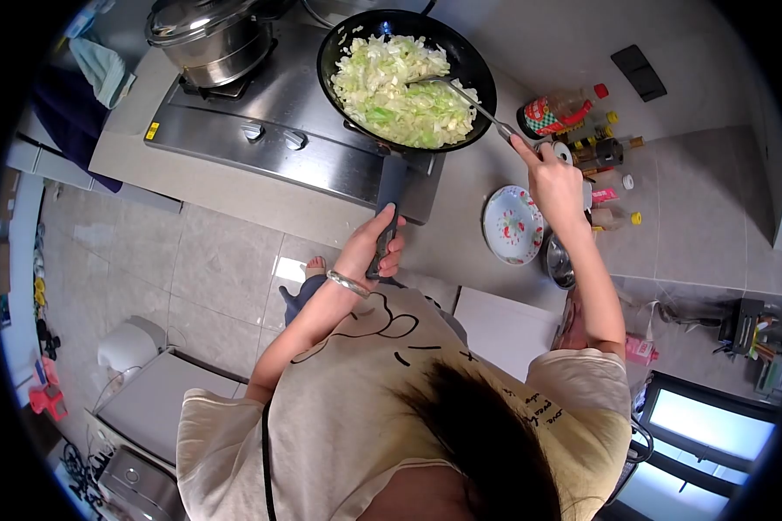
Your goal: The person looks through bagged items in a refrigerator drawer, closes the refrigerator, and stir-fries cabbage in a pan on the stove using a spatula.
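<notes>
Dark hair (487, 425) aside, left hand (361, 249) grips the round black pan (480, 71) over the steel stove (204, 122), probably steadying it while right hand (554, 184) clutches a metal utensil (479, 106).

No word, brand or number reads with certainty. Small dark script-style lettering (543, 406) runs in short lines on the shoulder of the pale shirt (347, 391), too slanted and fine to make out; a yellow sticker (153, 131) on the front corner of the steel stove (226, 122) carries dark marks, too small to read. Red-and-green label (537, 116) on the red-capped bottle (573, 106), pink label (604, 195) on a white-capped bottle (617, 186): print illegible.
</notes>
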A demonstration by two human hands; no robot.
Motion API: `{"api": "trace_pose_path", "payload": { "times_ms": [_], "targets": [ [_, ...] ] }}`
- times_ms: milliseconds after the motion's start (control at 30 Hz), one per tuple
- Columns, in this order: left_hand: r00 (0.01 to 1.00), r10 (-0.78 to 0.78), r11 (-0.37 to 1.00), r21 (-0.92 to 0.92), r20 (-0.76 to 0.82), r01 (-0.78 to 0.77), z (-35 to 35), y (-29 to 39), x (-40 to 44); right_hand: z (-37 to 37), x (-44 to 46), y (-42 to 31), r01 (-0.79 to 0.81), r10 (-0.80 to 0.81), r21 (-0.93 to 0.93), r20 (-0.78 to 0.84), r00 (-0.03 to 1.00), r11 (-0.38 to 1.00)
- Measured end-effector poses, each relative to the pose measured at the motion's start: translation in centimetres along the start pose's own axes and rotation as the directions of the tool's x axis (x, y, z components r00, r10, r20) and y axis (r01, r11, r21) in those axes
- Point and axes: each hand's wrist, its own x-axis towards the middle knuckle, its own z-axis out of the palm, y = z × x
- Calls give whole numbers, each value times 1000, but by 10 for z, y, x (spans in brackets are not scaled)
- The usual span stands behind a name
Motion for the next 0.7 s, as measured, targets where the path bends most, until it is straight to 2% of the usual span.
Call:
{"api": "trace_pose_path", "payload": {
  "times_ms": [200, 300, 400, 533, 567, 600, 667, 700],
  "targets": [
    [1000, 10, 1000, 5, 4, -10, 1, 0, 0, -11, -1, 9, -30, 33, 39, -65, 997, 999],
    [1000, 13, 1000, 11, -5, -13, 1, 0, 0, 8, 0, 6, -29, 28, -10, -35, 999, 1000],
    [1000, 10, 1000, 7, -4, -10, 1, 0, 0, 0, 2, 9, -27, 29, 27, -61, 998, 999],
    [1000, 3, 1000, 8, -7, -3, 1, 0, 0, -8, 0, 22, -186, 228, 306, -110, 967, 934],
    [1000, 3, 1000, 7, -6, -3, 1, 0, 1, 3, 2, 31, -85, 207, 436, -240, 948, 896],
    [1000, 4, 1000, 7, -6, -4, 1, 0, 1, 6, 2, 40, -229, 310, 587, -40, 950, 776],
    [1000, 6, 1000, 5, -5, -6, 1, 0, 0, 1, 6, 47, -531, 379, 729, 387, 841, 433],
    [1000, 5, 1000, 4, -3, -5, 1, 0, 0, 10, 8, 49, -530, 343, 791, 428, 837, 305]
  ]
}}
